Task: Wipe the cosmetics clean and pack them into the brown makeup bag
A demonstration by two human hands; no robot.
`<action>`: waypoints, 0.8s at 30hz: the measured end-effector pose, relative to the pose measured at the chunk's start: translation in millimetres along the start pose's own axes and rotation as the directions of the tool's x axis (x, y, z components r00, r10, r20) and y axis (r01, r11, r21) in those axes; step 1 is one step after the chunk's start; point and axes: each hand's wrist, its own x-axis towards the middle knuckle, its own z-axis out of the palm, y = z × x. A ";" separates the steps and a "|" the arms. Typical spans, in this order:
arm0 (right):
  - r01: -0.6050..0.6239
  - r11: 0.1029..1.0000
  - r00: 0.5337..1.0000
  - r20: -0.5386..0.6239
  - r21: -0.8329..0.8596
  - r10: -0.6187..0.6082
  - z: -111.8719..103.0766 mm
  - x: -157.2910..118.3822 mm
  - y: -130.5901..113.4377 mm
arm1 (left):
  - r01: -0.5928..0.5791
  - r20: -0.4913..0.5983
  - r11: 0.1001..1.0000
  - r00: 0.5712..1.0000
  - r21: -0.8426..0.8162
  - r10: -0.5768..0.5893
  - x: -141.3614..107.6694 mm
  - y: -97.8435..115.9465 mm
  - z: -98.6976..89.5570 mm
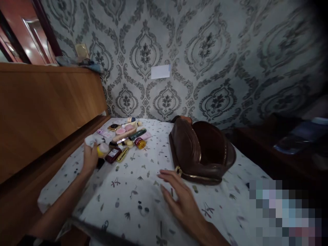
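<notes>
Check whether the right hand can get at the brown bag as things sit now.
Probably yes. The right hand is open beside the near edge of the brown bag, and only patterned cloth shows around its fingers, with nothing visible blocking the way.

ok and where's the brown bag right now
In the head view, the brown bag sits right of centre on the patterned cloth, just beyond the right hand.

Two hands point(91, 155) point(180, 198); one brown bag point(186, 147); one gold tube point(122, 154); one card point(160, 71).
</notes>
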 end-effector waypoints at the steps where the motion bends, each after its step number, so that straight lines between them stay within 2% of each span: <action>1: -0.087 0.988 0.994 0.078 0.126 0.078 17.1 5.5 -4.9 | 0.024 0.047 0.999 0.999 -0.027 -0.023 -13.5 6.1 13.3; 3: -0.255 0.912 0.960 0.197 0.320 0.199 48.2 16.0 -11.5 | 0.078 0.137 0.994 0.988 -0.074 -0.067 -43.5 18.1 40.6; 5: -0.370 0.812 0.928 0.231 0.451 0.294 71.4 24.0 -13.4 | 0.127 0.226 0.986 0.969 -0.111 -0.099 -73.3 30.3 64.4; 7: -0.444 0.730 0.895 0.213 0.520 0.392 84.8 28.2 -11.6 | 0.183 0.322 0.972 0.938 -0.149 -0.127 -98.1 42.3 81.0; 10: -0.493 0.580 0.838 0.175 0.648 0.516 89.3 28.7 -6.5 | 0.233 0.418 0.956 0.897 -0.177 -0.141 -120.3 55.9 93.1; 15: -0.489 0.344 0.777 0.221 0.801 0.590 84.1 27.8 1.1 | 0.276 0.538 0.932 0.836 -0.237 -0.111 -119.4 61.1 95.1; 19: -0.496 0.195 0.729 0.283 0.846 0.624 83.2 30.7 8.1 | 0.276 0.582 0.927 0.809 -0.255 -0.081 -104.2 57.2 90.7; 22: -0.496 0.048 0.695 0.363 0.867 0.620 83.2 32.4 13.0 | 0.312 0.637 0.905 0.768 -0.289 -0.061 -97.7 53.1 86.4; 24: -0.499 -0.024 0.679 0.408 0.866 0.610 83.2 32.9 15.3 | 0.281 0.653 0.910 0.757 -0.303 -0.017 -96.6 50.5 83.8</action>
